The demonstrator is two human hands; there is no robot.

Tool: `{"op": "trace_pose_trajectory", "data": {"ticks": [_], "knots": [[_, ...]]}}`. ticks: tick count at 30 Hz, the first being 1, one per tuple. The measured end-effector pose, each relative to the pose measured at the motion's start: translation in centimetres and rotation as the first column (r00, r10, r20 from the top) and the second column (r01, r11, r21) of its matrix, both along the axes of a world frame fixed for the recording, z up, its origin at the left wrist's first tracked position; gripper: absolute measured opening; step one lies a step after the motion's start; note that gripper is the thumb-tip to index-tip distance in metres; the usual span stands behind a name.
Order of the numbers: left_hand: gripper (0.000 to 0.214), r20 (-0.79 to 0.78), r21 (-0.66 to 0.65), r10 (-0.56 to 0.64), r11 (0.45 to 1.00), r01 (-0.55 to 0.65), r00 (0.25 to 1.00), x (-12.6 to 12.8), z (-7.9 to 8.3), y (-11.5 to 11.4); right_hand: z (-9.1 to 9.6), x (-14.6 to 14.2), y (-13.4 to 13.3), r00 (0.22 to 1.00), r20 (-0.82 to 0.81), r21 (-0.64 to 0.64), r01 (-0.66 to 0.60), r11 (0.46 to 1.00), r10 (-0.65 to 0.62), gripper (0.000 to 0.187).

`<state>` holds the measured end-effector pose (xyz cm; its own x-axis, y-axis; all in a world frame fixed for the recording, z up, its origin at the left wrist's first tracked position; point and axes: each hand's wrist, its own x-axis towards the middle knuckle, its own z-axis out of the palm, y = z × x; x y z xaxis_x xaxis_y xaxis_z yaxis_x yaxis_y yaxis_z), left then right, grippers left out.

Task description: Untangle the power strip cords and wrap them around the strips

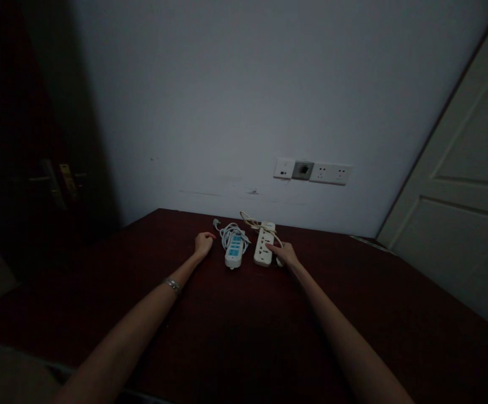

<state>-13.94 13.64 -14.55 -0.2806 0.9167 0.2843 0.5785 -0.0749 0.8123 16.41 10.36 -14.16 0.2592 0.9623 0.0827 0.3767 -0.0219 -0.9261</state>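
Note:
A white power strip with blue socket panels [235, 245] lies on the dark red table, its pale cord [228, 230] bundled around its far end. Just left of it, my left hand [204, 243] rests on the tabletop with the fingers loosely curled and nothing seen in them. To the right lies a cream power strip [263, 255] with a yellowish cord [252, 222] looped over its far part. My right hand [284, 254] grips its right edge, thumb on the top face; the other fingers are mostly hidden. Part of the cord runs beside this hand.
The dark red table [235, 314] reaches back to a pale wall [210, 101]. Wall sockets [330, 174] and a grey wall plate [302, 170] sit above its back edge. A white panelled door [463, 168] stands at right, a dark door with a handle [46, 178] at left.

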Motion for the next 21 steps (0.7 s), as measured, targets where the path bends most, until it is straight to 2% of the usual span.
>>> {"op": "trace_pose_trajectory", "data": {"ticks": [3, 6, 12, 16, 21], "knots": [[0.030, 0.024, 0.016, 0.003, 1.000, -0.004, 1.000, -0.3, -0.3, 0.1, 0.2, 0.1, -0.7, 0.996, 0.076, 0.039, 0.036, 0.999, -0.039, 0.042], [0.030, 0.055, 0.024, -0.022, 1.000, 0.020, 0.998, -0.6, -0.5, 0.2, 0.6, 0.8, -1.6, 0.982, 0.137, 0.085, 0.122, 0.989, -0.133, 0.048], [0.027, 0.102, 0.025, -0.153, 0.988, 0.151, 0.983, -0.5, -0.7, -0.2, 0.5, 4.6, -4.2, 0.937, 0.232, 0.148, 0.231, 0.962, -0.261, 0.033], [0.028, 0.132, 0.037, -0.182, 0.983, 0.179, 0.974, -0.4, -0.5, -0.5, -0.5, 7.0, -5.9, 0.928, 0.277, 0.156, 0.214, 0.964, -0.251, 0.030], [0.029, 0.164, 0.033, -0.197, 0.980, 0.194, 0.967, -0.4, -0.3, -0.8, -1.1, 7.4, -6.6, 0.935, 0.308, 0.153, 0.134, 0.979, -0.176, 0.030]]}}
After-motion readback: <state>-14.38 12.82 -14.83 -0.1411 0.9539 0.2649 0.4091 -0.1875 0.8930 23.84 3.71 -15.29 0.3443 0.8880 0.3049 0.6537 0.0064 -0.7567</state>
